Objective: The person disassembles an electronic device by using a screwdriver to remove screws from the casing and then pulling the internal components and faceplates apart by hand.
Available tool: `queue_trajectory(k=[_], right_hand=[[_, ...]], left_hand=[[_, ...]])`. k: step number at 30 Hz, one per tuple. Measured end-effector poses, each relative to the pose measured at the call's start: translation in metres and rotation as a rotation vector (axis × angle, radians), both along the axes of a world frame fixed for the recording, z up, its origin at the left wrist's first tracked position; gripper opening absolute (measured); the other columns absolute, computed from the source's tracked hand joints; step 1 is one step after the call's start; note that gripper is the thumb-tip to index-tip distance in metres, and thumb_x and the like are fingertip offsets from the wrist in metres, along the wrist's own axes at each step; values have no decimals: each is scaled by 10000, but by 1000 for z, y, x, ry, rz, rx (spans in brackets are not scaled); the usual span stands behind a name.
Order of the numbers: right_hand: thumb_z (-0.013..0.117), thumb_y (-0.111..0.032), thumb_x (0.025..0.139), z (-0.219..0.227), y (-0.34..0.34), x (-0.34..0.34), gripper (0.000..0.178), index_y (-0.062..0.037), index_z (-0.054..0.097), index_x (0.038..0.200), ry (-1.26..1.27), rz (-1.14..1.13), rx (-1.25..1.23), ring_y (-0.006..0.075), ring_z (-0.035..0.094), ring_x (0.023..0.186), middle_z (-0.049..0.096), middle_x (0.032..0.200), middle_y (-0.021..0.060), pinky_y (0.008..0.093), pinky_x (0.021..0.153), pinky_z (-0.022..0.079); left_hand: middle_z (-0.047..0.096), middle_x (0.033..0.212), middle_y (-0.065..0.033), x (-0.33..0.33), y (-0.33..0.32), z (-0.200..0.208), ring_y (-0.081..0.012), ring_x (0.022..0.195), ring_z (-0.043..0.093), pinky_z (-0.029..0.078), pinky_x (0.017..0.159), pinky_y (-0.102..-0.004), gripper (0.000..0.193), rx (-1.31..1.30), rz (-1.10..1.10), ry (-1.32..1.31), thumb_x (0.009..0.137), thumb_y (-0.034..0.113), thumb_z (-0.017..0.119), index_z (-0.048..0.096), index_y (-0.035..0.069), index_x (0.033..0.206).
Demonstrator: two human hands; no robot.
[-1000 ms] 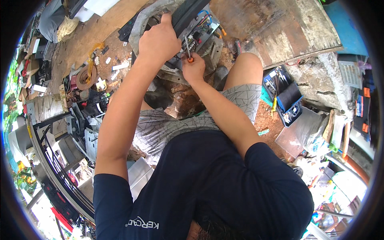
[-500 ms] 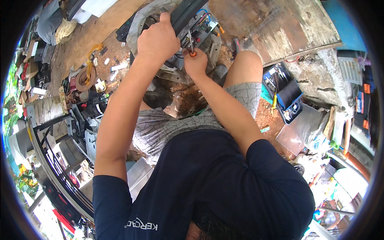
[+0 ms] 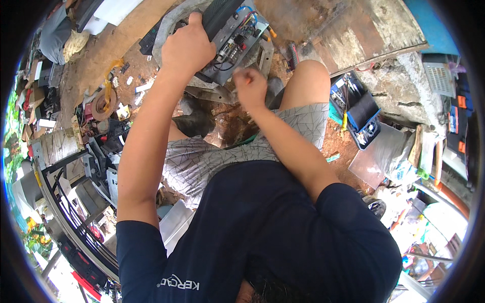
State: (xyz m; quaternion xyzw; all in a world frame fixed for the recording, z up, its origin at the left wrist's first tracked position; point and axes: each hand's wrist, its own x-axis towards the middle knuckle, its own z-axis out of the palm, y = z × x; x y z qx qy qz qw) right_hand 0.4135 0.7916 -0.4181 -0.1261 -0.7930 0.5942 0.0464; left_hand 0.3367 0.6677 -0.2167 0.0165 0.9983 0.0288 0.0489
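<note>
My left hand (image 3: 188, 49) is wrapped over the edge of a long black casing (image 3: 221, 21), with the thumb lying along it. Against that casing sits an opened electronic unit (image 3: 237, 48), its board parts and coloured wires exposed. Just below the unit, apart from it, my right hand (image 3: 251, 89) is closed, slightly blurred. Orange shows between its fingers, the handle of a screwdriver (image 3: 247, 79) whose shaft cannot be made out now. A grey, worn stand (image 3: 211, 94) lies under the unit, between my knees.
A blue tool case (image 3: 361, 118) with hand tools lies open right of my knee. A weathered wooden board (image 3: 369, 38) extends at the upper right. Scrap parts and a round brown coil (image 3: 105, 104) litter the ground at left. A clear plastic sheet (image 3: 376, 156) lies at right.
My right hand has drawn back from the unit, down and slightly right, with the screwdriver's orange handle. The unit's inside is more exposed. My left hand and the casing have shifted slightly left.
</note>
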Motion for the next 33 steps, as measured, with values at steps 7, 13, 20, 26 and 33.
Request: queue_trajectory(k=[7,13,20,26,33], right_hand=[[719,-290,874,4,-5,-27,304,5,724,949,-54,31,-104,268,632,622,653,672,142,388,621,488],[733,-233,917,8,-33,-28,234,-14,725,999,-283,24,-547,107,603,683,681,795,45,267,583,472],[718,-261,889,1,-34,-33,259,-5,703,849,-162,78,-150,231,645,644,671,703,122,367,576,484],[724,-315,834,-6,-25,-28,283,-32,718,839,-33,-43,-29,336,644,624,644,671,183,420,583,479],[766,-297,806,11,-19,-2,313,-49,749,997,67,122,-7,251,639,663,654,757,122,384,624,494]], left_hand=[[691,1010,-288,-5,-4,-8,-448,947,687,551,864,-513,611,17,-49,48,820,288,681,426,-15,1285],[692,996,-291,-5,-2,-7,-451,949,686,554,855,-512,599,12,-37,32,820,286,681,430,-14,1274],[694,993,-289,-5,-3,-7,-449,947,688,558,851,-510,577,4,-33,55,822,284,679,442,-2,1263],[695,999,-290,-4,-6,-10,-448,940,691,555,856,-512,580,11,-9,63,824,287,674,444,11,1280],[694,999,-294,-3,-6,-9,-447,943,691,555,855,-513,592,20,10,45,822,291,676,447,15,1292]])
